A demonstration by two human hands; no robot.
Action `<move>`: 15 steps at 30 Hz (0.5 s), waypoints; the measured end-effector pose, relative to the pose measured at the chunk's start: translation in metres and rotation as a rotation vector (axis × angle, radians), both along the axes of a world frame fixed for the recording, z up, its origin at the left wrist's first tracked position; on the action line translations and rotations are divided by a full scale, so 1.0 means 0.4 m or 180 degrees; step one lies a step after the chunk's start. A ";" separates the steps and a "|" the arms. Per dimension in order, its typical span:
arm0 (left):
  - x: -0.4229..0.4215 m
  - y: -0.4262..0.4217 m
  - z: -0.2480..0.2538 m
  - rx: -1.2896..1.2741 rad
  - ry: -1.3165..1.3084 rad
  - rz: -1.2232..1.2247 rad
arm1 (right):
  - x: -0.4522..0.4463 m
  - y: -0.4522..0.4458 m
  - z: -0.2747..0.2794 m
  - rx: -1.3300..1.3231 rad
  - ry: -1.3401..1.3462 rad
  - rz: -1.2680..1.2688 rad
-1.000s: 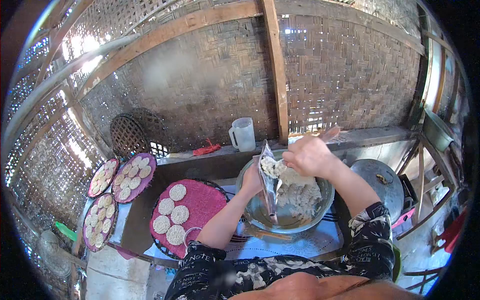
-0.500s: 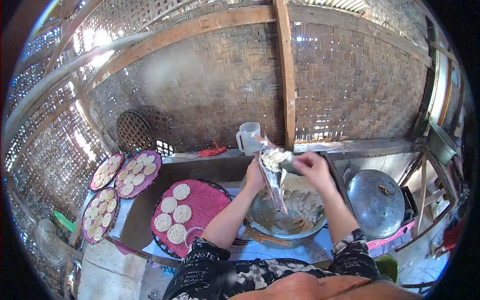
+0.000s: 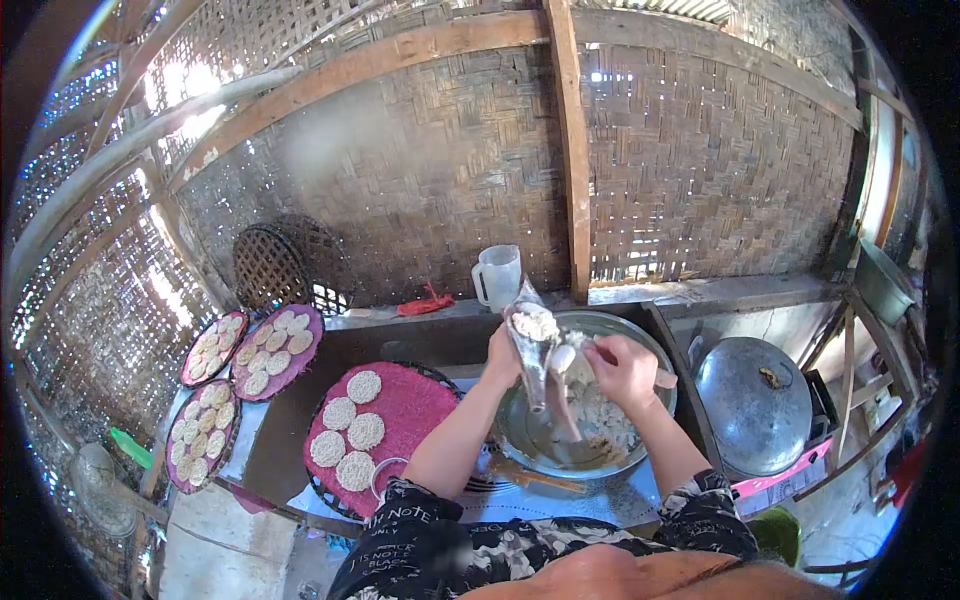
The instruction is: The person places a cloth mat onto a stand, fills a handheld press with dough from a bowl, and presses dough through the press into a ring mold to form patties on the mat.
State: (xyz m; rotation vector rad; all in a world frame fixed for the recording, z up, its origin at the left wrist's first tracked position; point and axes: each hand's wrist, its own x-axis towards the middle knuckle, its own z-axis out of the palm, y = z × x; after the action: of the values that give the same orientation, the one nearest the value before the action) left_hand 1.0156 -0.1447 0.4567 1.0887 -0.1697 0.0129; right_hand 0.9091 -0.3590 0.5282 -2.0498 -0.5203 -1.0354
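Note:
A clear plastic bag with white dough in its mouth is held upright over a wide metal basin. My left hand is closed round the bag's left side. To the right of the bag, my right hand is closed on a spoon, whose pale bowl is close to the bag and whose handle end shows past the hand. More white dough lies in the basin below. On the left, a round tray with pink cloth carries several white dough discs.
Three smaller trays of discs, one of them a purple tray, stand at far left. A plastic jug and a red bag are on the back ledge. A lidded metal pot sits at right. A wooden stick lies before the basin.
My right hand dipped away from the bag and is now lower, over the basin with the spoon. The dough in the bag's mouth has shifted, and the view has turned slightly right.

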 end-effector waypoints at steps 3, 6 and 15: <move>-0.017 0.057 -0.005 -0.0244 0.0254 0.0195 | -0.025 -0.022 -0.021 -0.0128 0.0352 0.0399; -0.059 0.047 0.015 0.0710 -0.0285 0.0504 | 0.002 -0.038 -0.053 0.0586 0.1294 0.1078; -0.088 -0.005 0.029 0.2946 -0.0948 0.0922 | -0.007 -0.021 -0.065 0.0071 0.0690 0.0030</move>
State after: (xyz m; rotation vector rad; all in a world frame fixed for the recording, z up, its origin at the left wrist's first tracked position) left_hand 0.9803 -0.1466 0.4685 2.0286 -0.2970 0.3901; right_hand 0.9061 -0.3674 0.5024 -2.1058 -0.4038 -0.7971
